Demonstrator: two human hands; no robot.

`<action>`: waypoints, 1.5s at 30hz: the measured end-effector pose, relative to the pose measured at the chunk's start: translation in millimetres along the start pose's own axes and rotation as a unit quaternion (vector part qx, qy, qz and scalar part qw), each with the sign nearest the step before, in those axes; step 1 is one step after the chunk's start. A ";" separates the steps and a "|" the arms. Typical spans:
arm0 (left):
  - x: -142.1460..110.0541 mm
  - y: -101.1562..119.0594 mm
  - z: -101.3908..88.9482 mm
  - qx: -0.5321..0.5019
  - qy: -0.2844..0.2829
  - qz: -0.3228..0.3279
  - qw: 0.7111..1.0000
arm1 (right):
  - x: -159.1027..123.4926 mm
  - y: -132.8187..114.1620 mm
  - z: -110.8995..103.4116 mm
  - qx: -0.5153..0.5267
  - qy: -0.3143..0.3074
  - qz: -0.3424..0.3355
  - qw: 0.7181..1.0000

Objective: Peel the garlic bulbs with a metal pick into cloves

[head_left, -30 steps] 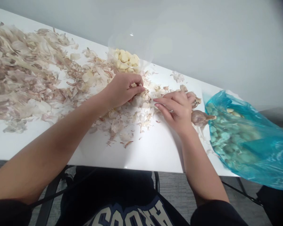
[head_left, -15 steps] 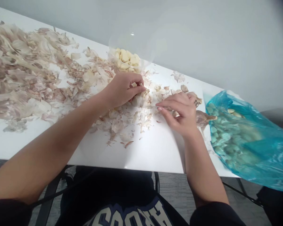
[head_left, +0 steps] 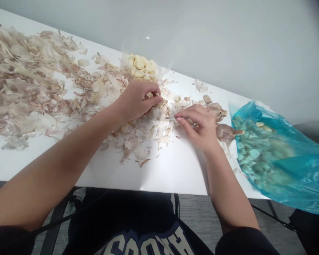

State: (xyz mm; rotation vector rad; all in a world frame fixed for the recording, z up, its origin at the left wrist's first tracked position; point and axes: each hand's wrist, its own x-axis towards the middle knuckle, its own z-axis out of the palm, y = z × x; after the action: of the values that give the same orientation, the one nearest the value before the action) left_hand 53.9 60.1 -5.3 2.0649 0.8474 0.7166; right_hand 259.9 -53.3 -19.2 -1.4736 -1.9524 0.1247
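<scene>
You look well into the peeling, though not at its end. The finished side shows in the peeled cloves (head_left: 139, 66), which sit pale and bare in a clear container (head_left: 125, 62) at the back of the counter (head_left: 175, 170). The large heap of skins (head_left: 23, 74) spread to your left, with more loose scraps (head_left: 133, 141) in front of you, also suggests that a good deal is behind you.

The piece in hand is a garlic bulb (head_left: 156, 113), partly stripped, low over the scraps near the middle of the counter. Your left hand (head_left: 136, 101) bends over it, thumb and fingers drawn narrow at its top; how firmly they grip it, you cannot tell from this angle. Your right hand (head_left: 200, 125) pinches a thin metal tool (head_left: 171, 117), its tip at the bulb's right side; whether it touches is too fine to make out. This bulb seems only partway done.

Just beyond your right hand lie two bulbs (head_left: 227, 133), skins on and apparently whole, with a single unpeeled clove (head_left: 207, 99) behind them; these look left to do. Farther right, a blue bag (head_left: 295, 170) holds many pale pieces. The plastic blurs most of them, so you cannot judge how many are peeled.
</scene>
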 end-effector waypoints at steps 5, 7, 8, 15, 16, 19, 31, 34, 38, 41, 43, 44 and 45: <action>-0.2 0.8 0.8 0.010 0.008 0.006 1.000 | 0.5 1.1 0.9 0.027 -0.006 0.011 1.000; -0.4 1.5 0.6 0.013 0.009 0.005 1.000 | 1.0 0.8 1.3 0.029 -0.006 0.016 0.999; -0.4 1.7 0.4 0.014 0.008 0.004 1.000 | 1.4 0.5 1.4 0.034 -0.004 0.014 0.999; -0.3 0.2 0.6 0.008 0.004 0.000 1.000 | 3.1 -4.3 -1.8 0.071 -0.009 -0.007 0.997; -0.4 -0.2 0.7 0.008 0.005 0.002 1.000 | 2.7 -4.7 -3.4 0.067 -0.008 -0.005 0.998; -0.6 -0.8 1.0 0.008 0.004 0.002 1.000 | 0.5 -4.3 -8.6 0.033 0.009 0.013 0.999; -0.3 1.2 0.5 -0.011 0.000 -0.005 1.000 | -3.5 -2.4 -2.2 -0.060 0.011 0.000 0.998; -0.4 1.0 0.4 -0.014 0.002 -0.008 1.000 | -3.3 -3.6 -1.9 -0.055 0.011 -0.004 0.998; -0.4 0.2 0.5 -0.017 0.004 -0.009 1.000 | -3.3 -5.8 -2.6 -0.058 0.012 -0.006 0.998; -0.1 -1.1 0.9 -0.016 0.007 0.001 1.000 | -3.3 -6.8 -2.4 -0.079 0.013 -0.012 0.997; 0.0 -1.7 1.2 -0.015 0.007 0.005 1.000 | -3.2 -7.5 -2.0 -0.088 0.014 -0.021 0.996; 0.0 -1.8 1.3 -0.015 0.008 0.006 1.000 | -3.2 -8.0 -1.8 -0.089 0.016 -0.027 0.996; 0.0 -1.8 1.3 -0.015 0.009 0.006 1.000 | -3.1 -8.7 -1.6 -0.088 0.017 -0.033 0.995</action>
State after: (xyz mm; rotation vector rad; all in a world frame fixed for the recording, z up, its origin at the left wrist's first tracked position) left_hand 54.2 60.4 -7.5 2.0421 0.8307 0.7517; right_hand 254.2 -59.6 -15.4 -1.5095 -2.0246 -0.1042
